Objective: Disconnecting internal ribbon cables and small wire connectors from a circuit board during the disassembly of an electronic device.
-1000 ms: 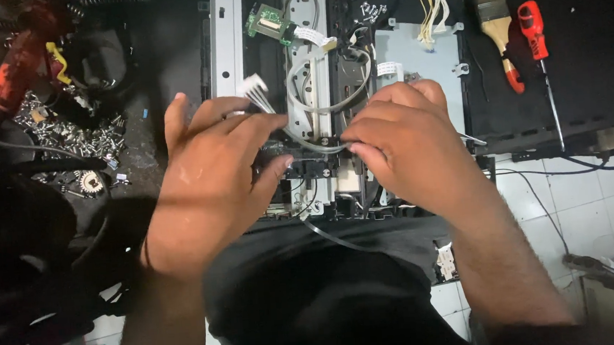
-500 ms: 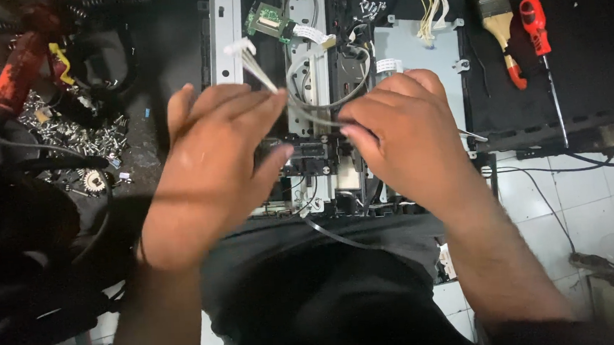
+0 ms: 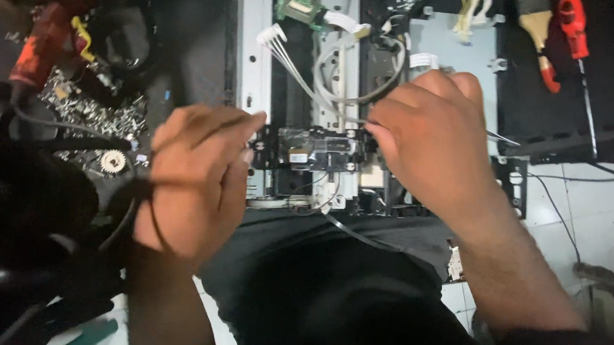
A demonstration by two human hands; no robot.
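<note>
Head view, near to far. Lower centre of the frame: the person's dark-clothed lap (image 3: 330, 293) fills the foreground and hides the near edge of the opened device chassis (image 3: 449, 47); a thin cable (image 3: 358, 235) lies across it. Lower left is dark and hard to make out.

Mid-frame: the left hand (image 3: 196, 180) and right hand (image 3: 438, 138) flank a small black carriage assembly (image 3: 316, 150) at centre. The left hand's fingertips touch its left end; its grip is half-curled, and whether it pinches anything cannot be told. The right hand's fingers curl over the right end, hiding the contact; its grip state cannot be told.

Beyond: grey wires (image 3: 344, 83) with a white connector (image 3: 271, 35) rise from the assembly toward a green circuit board (image 3: 295, 2), cut off at the top edge. Upper left: a heap of screws (image 3: 101, 115) and a white gear (image 3: 112, 161). Upper right: a paintbrush (image 3: 536, 27) and a red-handled screwdriver (image 3: 574, 28) lie well apart from the hands. White floor tiles (image 3: 598, 210) show at lower right.
</note>
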